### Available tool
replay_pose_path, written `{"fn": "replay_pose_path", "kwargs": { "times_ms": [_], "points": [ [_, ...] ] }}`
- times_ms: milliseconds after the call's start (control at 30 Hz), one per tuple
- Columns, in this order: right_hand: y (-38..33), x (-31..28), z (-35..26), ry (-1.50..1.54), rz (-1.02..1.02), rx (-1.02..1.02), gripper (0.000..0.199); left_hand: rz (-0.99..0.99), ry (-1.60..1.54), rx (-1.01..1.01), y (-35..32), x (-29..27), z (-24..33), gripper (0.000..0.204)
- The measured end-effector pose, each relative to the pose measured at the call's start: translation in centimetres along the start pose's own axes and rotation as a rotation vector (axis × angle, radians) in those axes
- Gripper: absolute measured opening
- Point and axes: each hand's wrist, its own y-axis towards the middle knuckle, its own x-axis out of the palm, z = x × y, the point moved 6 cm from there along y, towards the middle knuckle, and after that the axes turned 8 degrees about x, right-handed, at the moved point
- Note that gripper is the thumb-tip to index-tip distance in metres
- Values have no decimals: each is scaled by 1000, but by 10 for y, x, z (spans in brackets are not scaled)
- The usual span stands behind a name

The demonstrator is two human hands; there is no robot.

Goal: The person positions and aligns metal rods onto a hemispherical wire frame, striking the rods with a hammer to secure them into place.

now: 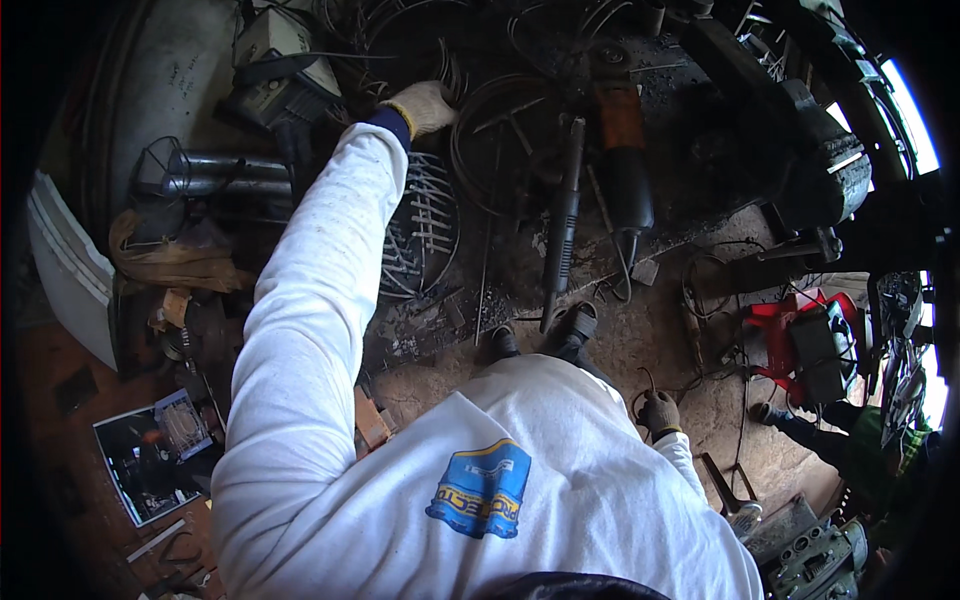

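Left hand [422,106], arm outstretched, curls gloved fingers among wire rings [500,130]; right hand [660,411] hangs loosely closed.

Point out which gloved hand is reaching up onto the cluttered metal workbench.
The left hand, in a pale glove on the outstretched white sleeve, rests among the wire rings. The right hand, dark-gloved, hangs low beside the body.

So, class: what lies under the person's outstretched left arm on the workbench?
A round wire grill lies under the left arm. The sleeve covers the grill's left side, so what is there cannot be seen.
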Motion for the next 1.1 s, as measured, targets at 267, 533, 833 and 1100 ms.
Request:
{"fn": "replay_pose_path", "kwargs": {
  "times_ms": [267, 533, 833, 1100],
  "points": [
    [-104, 15, -84, -435, 100, -89, 29, 454, -34, 119, -109, -92, 47, 28],
    [-340, 75, -242, -600, -125, -487, 23, 657, -130, 652, -277, -24, 144, 40],
    [-425, 267, -276, -1018, -231, -1154, 23, 797, -261, 741, -341, -2, 120, 32],
    [-391, 249, -232, -708, -90, -909, 22, 275, -98, 105, -157, -48, 67, 34]
  ]
}}
